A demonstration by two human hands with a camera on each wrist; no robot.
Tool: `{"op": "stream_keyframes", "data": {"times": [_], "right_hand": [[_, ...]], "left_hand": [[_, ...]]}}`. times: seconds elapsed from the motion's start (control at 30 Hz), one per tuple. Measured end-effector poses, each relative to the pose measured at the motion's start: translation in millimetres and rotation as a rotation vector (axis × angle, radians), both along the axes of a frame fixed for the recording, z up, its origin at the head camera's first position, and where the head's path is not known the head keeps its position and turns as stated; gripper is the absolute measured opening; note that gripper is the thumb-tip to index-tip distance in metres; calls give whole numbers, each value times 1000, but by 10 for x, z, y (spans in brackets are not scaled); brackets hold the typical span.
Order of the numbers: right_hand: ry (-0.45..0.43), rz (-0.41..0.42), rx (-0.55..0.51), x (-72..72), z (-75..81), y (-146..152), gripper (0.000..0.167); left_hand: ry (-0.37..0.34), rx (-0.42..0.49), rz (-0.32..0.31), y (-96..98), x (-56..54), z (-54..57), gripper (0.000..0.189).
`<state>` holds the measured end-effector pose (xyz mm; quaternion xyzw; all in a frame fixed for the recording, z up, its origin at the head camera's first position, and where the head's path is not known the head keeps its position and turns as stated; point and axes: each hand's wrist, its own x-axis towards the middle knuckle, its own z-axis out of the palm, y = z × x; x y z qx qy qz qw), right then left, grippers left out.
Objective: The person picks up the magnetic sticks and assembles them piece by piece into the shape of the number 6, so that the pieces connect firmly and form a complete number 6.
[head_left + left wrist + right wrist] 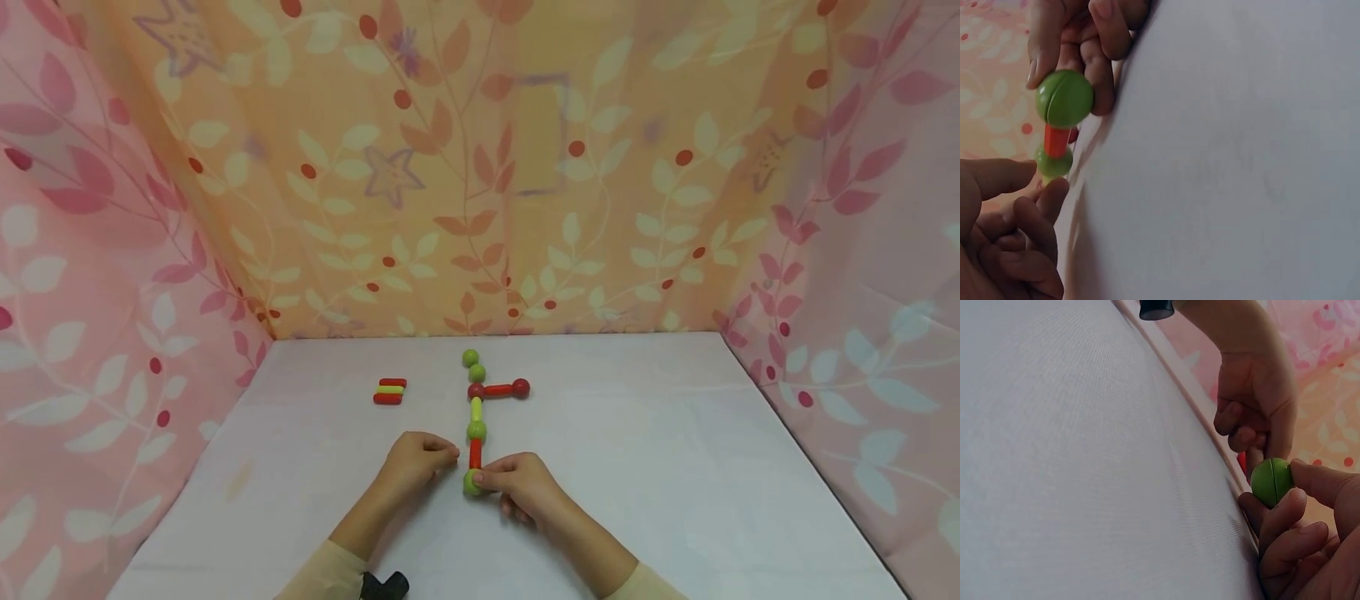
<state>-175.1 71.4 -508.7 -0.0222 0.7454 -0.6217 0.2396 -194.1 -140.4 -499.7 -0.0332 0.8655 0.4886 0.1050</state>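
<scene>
A toy chain of balls and short rods runs down the middle of the table in the head view. My right hand pinches the nearest green ball between thumb and fingers. From that ball a red rod leads to another green ball, then a yellow-green rod and a red ball. A red side rod ends in a second red ball. My left hand is just left of the red rod, apart from it, fingers loosely bent and holding nothing.
Two more green balls, a nearer one and a farther one, lie beyond the red ball. Left of the chain, two red rods and a yellow-green loose rod lie side by side. Patterned cloth walls enclose the white table.
</scene>
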Motion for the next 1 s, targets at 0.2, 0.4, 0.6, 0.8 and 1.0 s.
{"op": "stream_keyframes", "data": {"times": [0.2,0.4,0.6,0.8,1.0], "right_hand": [[3,-6,-6,-9,8,-4,33],[8,-6,-9,-39,-7,6,33],[4,-11,-17,-40,7,-3,33],[9,-18,-8,-20,-1,-4,34],[12,-11,-8,-3,-23,-3,34]], "left_hand": [[67,-38,-21,-136,-7,33,19],[176,-184,-9,-259,-145,57,19],[326,-367,16,-470,-304,33,23],[466,-398,-19,-716,-445,19,27],[504,-486,-45,-887,-595,37,30]]}}
